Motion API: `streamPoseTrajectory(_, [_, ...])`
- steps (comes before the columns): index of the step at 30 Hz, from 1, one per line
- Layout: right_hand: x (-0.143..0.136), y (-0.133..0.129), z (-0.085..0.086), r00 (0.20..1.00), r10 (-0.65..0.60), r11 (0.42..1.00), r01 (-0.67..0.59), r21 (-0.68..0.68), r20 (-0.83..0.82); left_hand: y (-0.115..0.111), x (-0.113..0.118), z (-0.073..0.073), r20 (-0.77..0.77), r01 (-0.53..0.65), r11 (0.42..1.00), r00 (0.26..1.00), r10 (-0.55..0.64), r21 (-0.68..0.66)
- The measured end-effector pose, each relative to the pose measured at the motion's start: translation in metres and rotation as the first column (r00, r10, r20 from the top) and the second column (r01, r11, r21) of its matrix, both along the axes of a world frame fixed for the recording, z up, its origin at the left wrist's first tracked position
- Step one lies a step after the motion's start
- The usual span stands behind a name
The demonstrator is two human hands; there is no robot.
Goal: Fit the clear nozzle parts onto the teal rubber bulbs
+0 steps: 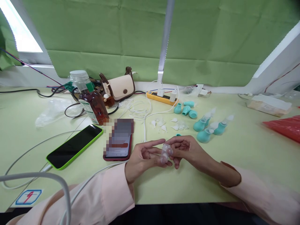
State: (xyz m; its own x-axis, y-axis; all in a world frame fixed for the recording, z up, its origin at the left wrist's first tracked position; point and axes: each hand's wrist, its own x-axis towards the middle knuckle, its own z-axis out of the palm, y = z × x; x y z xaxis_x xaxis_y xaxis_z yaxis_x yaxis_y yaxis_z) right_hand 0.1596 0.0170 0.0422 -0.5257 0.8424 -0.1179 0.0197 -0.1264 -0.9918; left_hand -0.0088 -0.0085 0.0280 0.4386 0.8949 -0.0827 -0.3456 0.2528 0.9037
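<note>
My left hand and my right hand meet above the near part of the table. Between their fingertips is a small clear plastic piece, pinched from both sides; its exact shape is partly covered by the fingers. Beyond my right hand stand several teal bulbs with clear tips. Farther back lie several teal bulbs without tips. Small white and clear plastic parts are scattered beyond my hands. A bit of another teal piece peeks out behind my right hand.
Left of my hands lie a phone in a red case and a green-cased phone. Behind them are a bottle of dark liquid, a cream handbag and a yellow power strip. White cables cross the table. A red plastic bag lies right.
</note>
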Motion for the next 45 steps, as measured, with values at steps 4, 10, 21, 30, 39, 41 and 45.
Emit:
streamPoseTrajectory(4, [-0.002,-0.005,0.002,0.999,0.009,0.998,-0.011,0.055,0.031,0.001,-0.001,0.001,-0.060,-0.004,1.000,0.998,0.004,-0.005])
streamPoseTrajectory(10, [0.014,-0.006,0.023,0.949,-0.278,0.796,0.143,0.589,0.145,0.003,-0.002,0.001,-0.062,-0.067,0.997,0.996,0.069,0.036])
streamPoseTrajectory(21, [0.037,0.024,-0.012,0.605,-0.437,0.621,-0.332,0.710,0.665,0.002,-0.001,-0.001,-0.095,-0.063,0.998,0.994,0.061,-0.016])
streamPoseTrajectory(30, [0.028,0.016,-0.011,0.911,-0.261,0.763,-0.008,0.647,0.319,0.004,0.000,0.002,-0.068,0.003,1.000,0.998,-0.002,0.018])
streamPoseTrajectory(39, [0.028,0.003,-0.009,0.865,-0.232,0.648,-0.205,0.734,0.446,0.003,0.003,0.001,-0.161,0.014,0.989,0.987,0.010,0.149])
streamPoseTrajectory(41, [0.026,-0.002,-0.013,0.855,-0.224,0.670,-0.213,0.711,0.467,0.002,0.003,-0.002,-0.169,0.019,0.982,0.985,0.013,0.188])
streamPoseTrajectory(45, [0.015,-0.014,-0.016,0.835,-0.246,0.703,-0.196,0.684,0.492,-0.002,0.004,-0.010,-0.302,-0.072,0.942,0.937,0.177,0.327])
